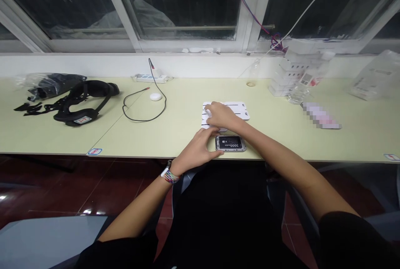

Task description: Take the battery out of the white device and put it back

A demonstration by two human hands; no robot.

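Observation:
A small flat device (242, 147) with its black 3000mAh battery exposed lies near the table's front edge. My left hand (196, 149) grips its left end, thumb at the near edge and fingers at the far edge. Just beyond it lies a white board (242, 111) with black lines and W marks. My right hand (222, 115) rests over the board's left part, its fingers curled together around a small white thing (208, 113) that I cannot make out. The palm covers part of the board.
A black headset (76, 106) lies at the left beside a plastic-wrapped bundle (56, 85). A black cable (140, 120) loops around a round white object (155, 96) near a power strip (151, 78). White boxes (281, 78), a clear bottle (298, 92) and a plastic bag (375, 75) stand at the right.

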